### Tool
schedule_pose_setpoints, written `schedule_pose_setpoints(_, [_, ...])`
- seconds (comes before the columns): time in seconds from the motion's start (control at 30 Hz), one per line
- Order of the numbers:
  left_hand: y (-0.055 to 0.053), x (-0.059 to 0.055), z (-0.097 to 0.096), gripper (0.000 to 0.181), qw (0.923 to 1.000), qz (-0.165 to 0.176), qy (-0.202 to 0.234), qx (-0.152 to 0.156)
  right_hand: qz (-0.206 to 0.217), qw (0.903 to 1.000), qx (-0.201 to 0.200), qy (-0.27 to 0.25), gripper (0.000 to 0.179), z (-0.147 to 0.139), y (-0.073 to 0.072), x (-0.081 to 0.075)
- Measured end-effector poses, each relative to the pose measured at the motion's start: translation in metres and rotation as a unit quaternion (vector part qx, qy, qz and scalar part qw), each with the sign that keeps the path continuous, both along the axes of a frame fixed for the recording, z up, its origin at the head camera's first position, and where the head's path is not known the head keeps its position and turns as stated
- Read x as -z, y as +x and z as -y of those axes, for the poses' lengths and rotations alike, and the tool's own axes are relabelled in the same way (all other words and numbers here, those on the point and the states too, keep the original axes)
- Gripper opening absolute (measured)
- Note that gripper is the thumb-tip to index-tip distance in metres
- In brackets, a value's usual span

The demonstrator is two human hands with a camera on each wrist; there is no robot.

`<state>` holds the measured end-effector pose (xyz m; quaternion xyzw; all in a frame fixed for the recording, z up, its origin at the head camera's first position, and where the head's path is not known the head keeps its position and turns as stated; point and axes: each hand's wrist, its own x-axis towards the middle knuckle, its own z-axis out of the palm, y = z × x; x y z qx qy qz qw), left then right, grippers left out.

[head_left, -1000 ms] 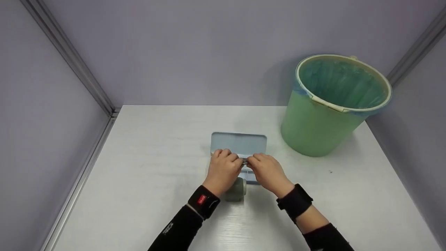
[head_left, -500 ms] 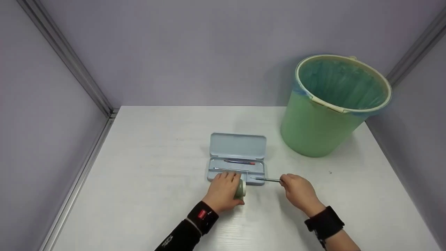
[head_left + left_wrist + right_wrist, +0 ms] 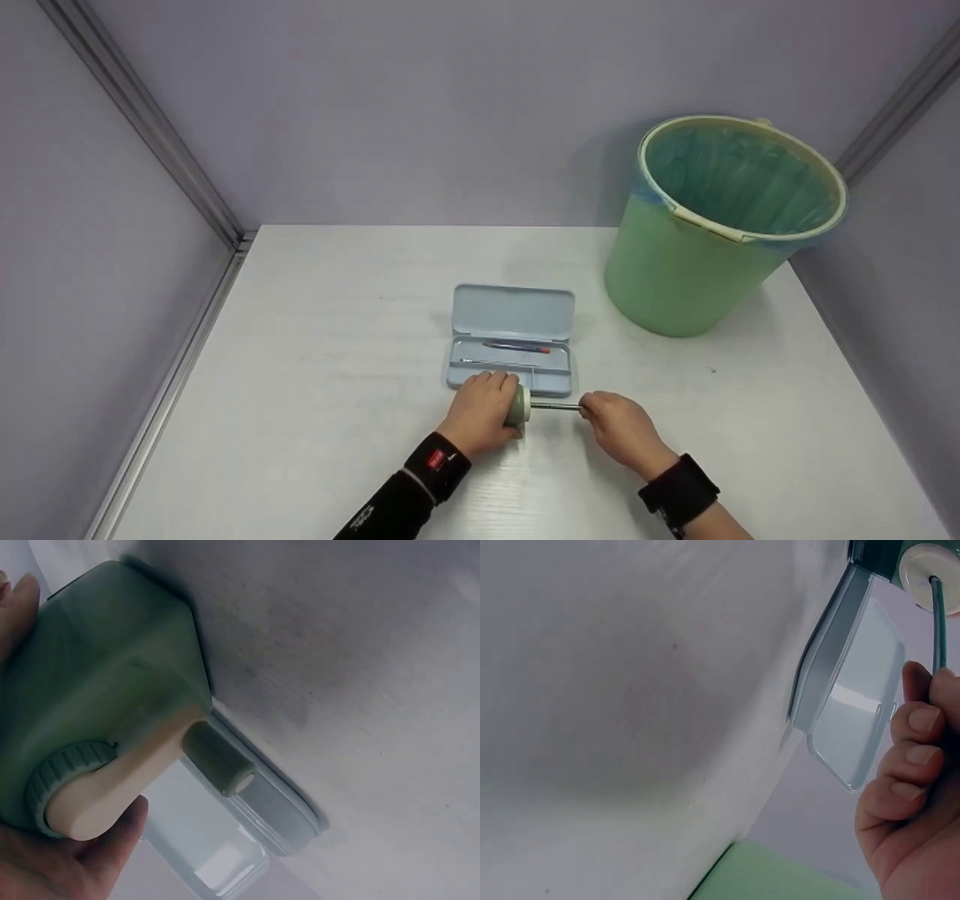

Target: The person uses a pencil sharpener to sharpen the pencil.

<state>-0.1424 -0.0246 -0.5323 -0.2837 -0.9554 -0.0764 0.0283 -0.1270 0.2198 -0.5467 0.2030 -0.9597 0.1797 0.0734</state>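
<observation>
On the tabletop (image 3: pixel 315 337) just before the open pencil case (image 3: pixel 512 341), the left hand (image 3: pixel 480 411) is gripping a green sharpener (image 3: pixel 517 406) while the right hand (image 3: pixel 619 427) is pinching a pencil (image 3: pixel 556 406) whose tip is entering its hole, probably needing a straight push.

Bucket (image 3: pixel 701 247): green, lined with a teal bag, stood at the desk's far right.
Desk (image 3: pixel 315 360): white.
Walls: plain lavender panels.
</observation>
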Motion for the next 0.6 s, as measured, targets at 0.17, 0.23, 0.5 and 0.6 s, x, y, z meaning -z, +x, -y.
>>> schedule_pose_setpoints(0.17, [-0.002,-0.002,-0.002,0.077,0.9997,0.011,-0.019,0.004,0.002,0.9997,-0.021,-0.012,0.011,0.003,-0.005,0.004])
schedule_pose_setpoints(0.23, [-0.003,-0.005,-0.003,0.077,0.9994,0.021,-0.029,0.005,0.007,0.9996,-0.023,-0.013,0.012,0.003,-0.007,0.005])
schedule_pose_setpoints(0.5, [-0.009,-0.013,-0.008,0.045,0.9995,0.015,-0.027,0.005,0.026,0.9991,-0.034,-0.009,0.009,0.006,-0.016,0.004])
schedule_pose_setpoints(0.6, [-0.01,-0.013,-0.009,0.044,0.9994,0.006,-0.032,0.006,0.037,0.9988,-0.031,-0.011,0.009,0.007,-0.017,0.004])
